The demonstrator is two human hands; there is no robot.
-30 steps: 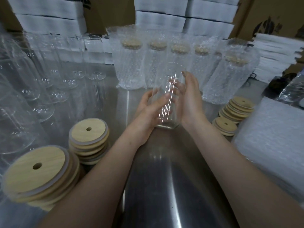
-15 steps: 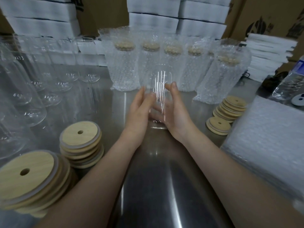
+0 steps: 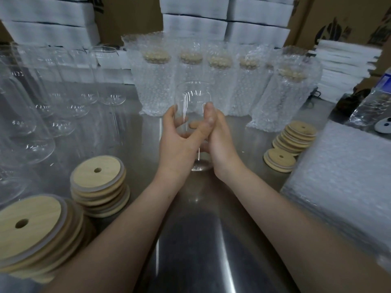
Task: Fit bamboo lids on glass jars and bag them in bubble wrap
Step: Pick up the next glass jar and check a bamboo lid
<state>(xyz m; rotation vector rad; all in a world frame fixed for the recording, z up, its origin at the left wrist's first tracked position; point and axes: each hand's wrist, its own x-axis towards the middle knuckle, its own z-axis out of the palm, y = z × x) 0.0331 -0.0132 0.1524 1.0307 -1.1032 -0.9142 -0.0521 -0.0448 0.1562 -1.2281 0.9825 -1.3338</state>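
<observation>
- Jar [image 3: 193,106]: clear glass, upright, open mouth up, no lid on it. Base rests on or sits just above the steel surface [image 3: 190,240]; contact cannot be told through the glass.
- Left hand [image 3: 179,142]: wrapped round the jar's left side, fingers behind the glass, thumb across the front low down. Gripping the jar.
- Right hand [image 3: 218,140]: pressed against the jar's right side, fingers up along the wall, thumb tip near the left thumb. Also holding the jar.
- Handling, judged: rigid, smooth, thin-walled glass; likely slippery on bare skin and brittle if knocked on steel or against neighbours. Moderate weight for its size. Best held round the mid-body with a full wrap, not by the rim, leaving the mouth free for a lid.
- Bare jars [image 3: 53,106]: a crowd of them left of the held jar; clearance there is tight.
- Bagged jars [image 3: 154,81]: a row just behind the held jar, each in bubble wrap with a lid showing through.
- Lids [image 3: 98,182]: bamboo discs with a centre hole and grey seal, stacked left and nearer than the jar. A second stack [image 3: 296,136] lies right of it.
- Bubble wrap [image 3: 342,182]: flat pile right of the jar, beyond the second stack.
- Next step, judged: one hand steadies the body while the other fetches a lid.
</observation>
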